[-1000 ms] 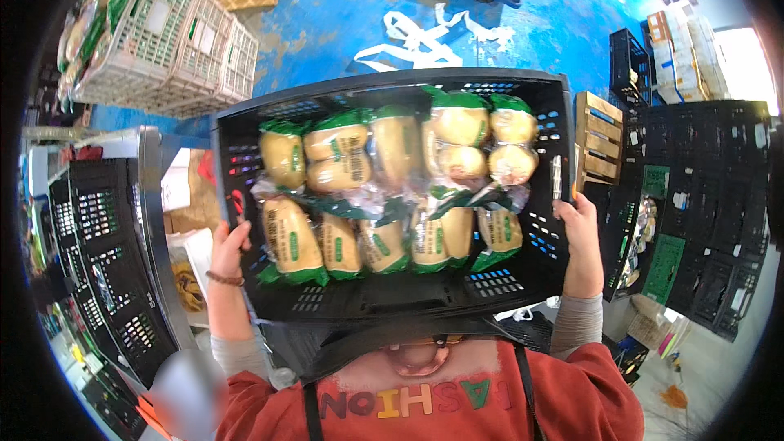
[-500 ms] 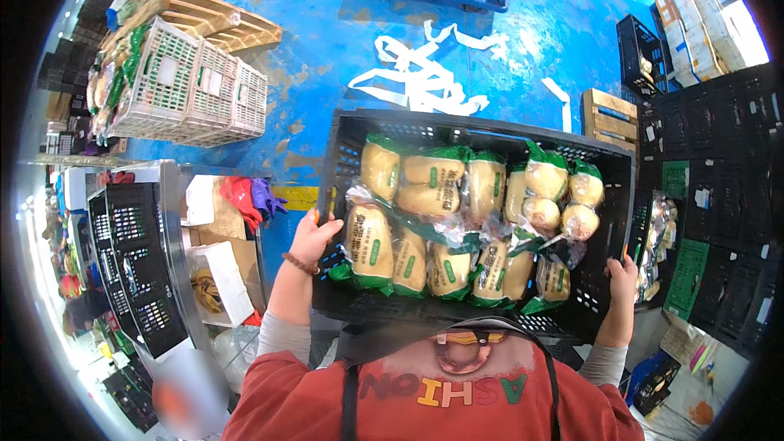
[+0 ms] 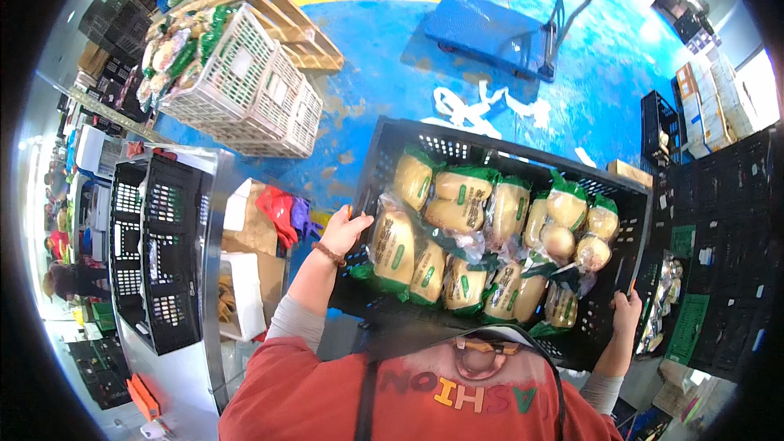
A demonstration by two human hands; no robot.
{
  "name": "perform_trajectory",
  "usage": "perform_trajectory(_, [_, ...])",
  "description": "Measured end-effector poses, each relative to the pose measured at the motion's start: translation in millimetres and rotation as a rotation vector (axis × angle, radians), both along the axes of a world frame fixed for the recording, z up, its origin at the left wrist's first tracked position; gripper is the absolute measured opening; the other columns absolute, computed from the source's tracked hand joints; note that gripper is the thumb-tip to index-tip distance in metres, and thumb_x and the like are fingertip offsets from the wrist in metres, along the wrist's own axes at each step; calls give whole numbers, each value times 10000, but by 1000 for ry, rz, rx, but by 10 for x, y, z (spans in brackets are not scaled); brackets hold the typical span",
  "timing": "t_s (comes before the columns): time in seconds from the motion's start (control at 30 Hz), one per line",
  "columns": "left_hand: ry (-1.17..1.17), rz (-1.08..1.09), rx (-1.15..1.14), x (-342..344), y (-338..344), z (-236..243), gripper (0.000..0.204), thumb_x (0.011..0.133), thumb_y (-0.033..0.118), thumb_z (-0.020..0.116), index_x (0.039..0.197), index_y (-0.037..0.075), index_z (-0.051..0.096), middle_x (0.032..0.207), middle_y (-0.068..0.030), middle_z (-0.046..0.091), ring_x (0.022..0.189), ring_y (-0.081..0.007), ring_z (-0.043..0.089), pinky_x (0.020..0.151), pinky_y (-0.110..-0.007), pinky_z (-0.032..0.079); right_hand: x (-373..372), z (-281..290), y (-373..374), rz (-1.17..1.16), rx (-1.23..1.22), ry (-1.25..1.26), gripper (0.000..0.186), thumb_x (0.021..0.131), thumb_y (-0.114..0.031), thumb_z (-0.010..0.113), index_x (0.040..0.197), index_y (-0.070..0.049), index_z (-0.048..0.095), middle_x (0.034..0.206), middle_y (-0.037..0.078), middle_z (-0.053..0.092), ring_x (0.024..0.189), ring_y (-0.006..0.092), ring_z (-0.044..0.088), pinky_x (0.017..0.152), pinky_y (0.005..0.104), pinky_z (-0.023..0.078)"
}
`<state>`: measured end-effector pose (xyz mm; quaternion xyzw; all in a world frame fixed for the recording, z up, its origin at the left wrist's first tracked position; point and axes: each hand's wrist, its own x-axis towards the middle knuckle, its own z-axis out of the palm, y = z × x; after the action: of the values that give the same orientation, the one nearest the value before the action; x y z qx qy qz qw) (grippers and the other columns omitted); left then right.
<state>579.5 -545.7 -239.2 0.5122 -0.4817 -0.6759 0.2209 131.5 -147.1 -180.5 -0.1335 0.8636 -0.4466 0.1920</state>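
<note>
I carry a black perforated plastic crate (image 3: pixel 505 155) in front of my body. It holds several packs of pale yellow vegetables (image 3: pixel 461 200) in clear plastic with green ends, lying in two rows. My left hand (image 3: pixel 347 231) has its fingers wrapped on the crate's left end, with a beaded bracelet at the wrist. My right hand (image 3: pixel 625 308) grips the crate's right end, lower in the picture, so the crate sits at a slant.
White crates (image 3: pixel 245 73) of vegetables stand by wooden pallets (image 3: pixel 318 49) at upper left. A blue flatbed trolley (image 3: pixel 482 33) and white strapping (image 3: pixel 482 110) lie ahead. At left, a steel counter (image 3: pixel 184 367) bears black crates (image 3: pixel 155 245); stacked black crates (image 3: pixel 727 237) line the right.
The crate has shifted rightward and a little down in the picture, its right end dropping further. The view has swung, showing more floor ahead and the whole trolley. Both hands keep their grip.
</note>
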Motion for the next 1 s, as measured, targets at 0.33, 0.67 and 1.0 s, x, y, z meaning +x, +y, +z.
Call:
perform_trajectory(0.33, [-44, 107, -72, 1199, -504, 455, 109, 797, 156, 626, 791, 103, 532, 617, 51, 470, 522, -50, 421, 479, -197, 320, 696, -147, -1209, 142, 40, 58, 102, 742, -65, 514, 796, 11, 555, 576, 8, 508, 495, 84, 458, 460, 239, 348])
perform_trajectory(0.67, [-80, 304, -32, 1441, -638, 555, 133, 787, 143, 636, 796, 118, 506, 601, 71, 449, 483, -23, 377, 437, -190, 282, 555, -213, -2139, 289, 65, 49, 122, 746, -100, 528, 799, -2, 576, 580, 7, 521, 516, 91, 480, 481, 245, 364])
perform_trajectory(1.0, [-103, 342, -70, 1221, -1089, 574, 135, 780, 136, 641, 811, 105, 513, 632, 67, 466, 510, -29, 397, 456, -192, 297, 128, -363, -2931, 369, 145, 49, 111, 742, -93, 527, 767, 10, 558, 569, 9, 506, 505, 92, 462, 471, 253, 346])
